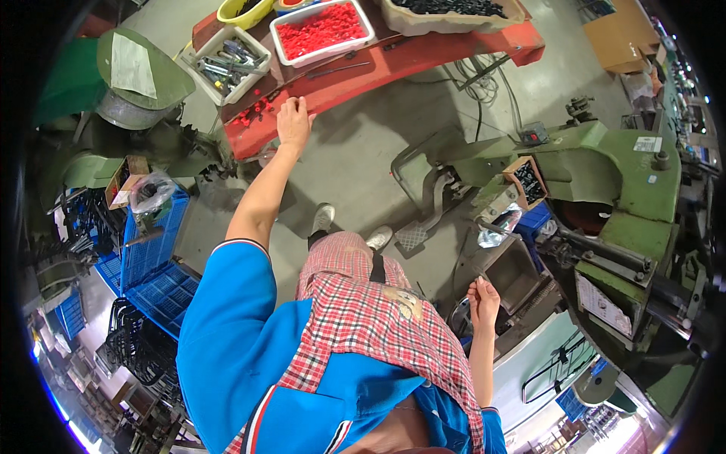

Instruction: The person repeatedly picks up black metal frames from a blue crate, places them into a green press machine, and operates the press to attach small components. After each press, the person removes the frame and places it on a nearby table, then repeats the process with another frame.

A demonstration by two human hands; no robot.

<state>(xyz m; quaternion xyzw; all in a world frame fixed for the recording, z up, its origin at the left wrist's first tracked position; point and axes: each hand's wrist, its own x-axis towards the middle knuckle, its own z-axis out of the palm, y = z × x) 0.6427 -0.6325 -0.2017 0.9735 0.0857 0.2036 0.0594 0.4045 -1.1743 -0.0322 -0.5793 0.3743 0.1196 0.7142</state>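
Observation:
My left hand (295,122) reaches over the front edge of the red bench (393,59), its fingers slightly apart and nothing visible in them. Just left of it, several small red pieces (255,112) lie loose on the bench. Beyond them a white tub (286,51) is heaped with many more small red pieces. My right hand (484,303) is lower and to the right, near a grey metal bin (513,274). Its thumb and fingertips are pinched together; whatever they may hold is too small to make out.
A white tray of tools (227,64), a yellow bowl (246,13) and a tub of black parts (454,21) stand on the bench. At right is a green machine (635,181) with a foot pedal (412,236). Blue crates (155,261) and another green machine (136,76) are at left.

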